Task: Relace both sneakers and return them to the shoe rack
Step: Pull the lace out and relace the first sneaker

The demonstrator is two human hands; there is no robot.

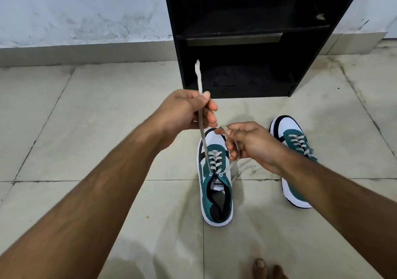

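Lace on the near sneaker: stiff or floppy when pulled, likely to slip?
Probably floppy: the lace runs straight only where the left hand pulls it, and curves loosely by the right hand. Flat woven look suggests decent grip.

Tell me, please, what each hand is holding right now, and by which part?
The left hand pinches one end of the grey lace a little below its tip. The right hand holds the lace's other end, looped around its fingers. Both ends run from the near sneaker.

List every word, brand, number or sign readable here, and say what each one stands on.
"PUMA", upside down from this view, on the white tongue label of the near sneaker.
The far sneaker shows no readable text.
The shoe rack carries no readable text.
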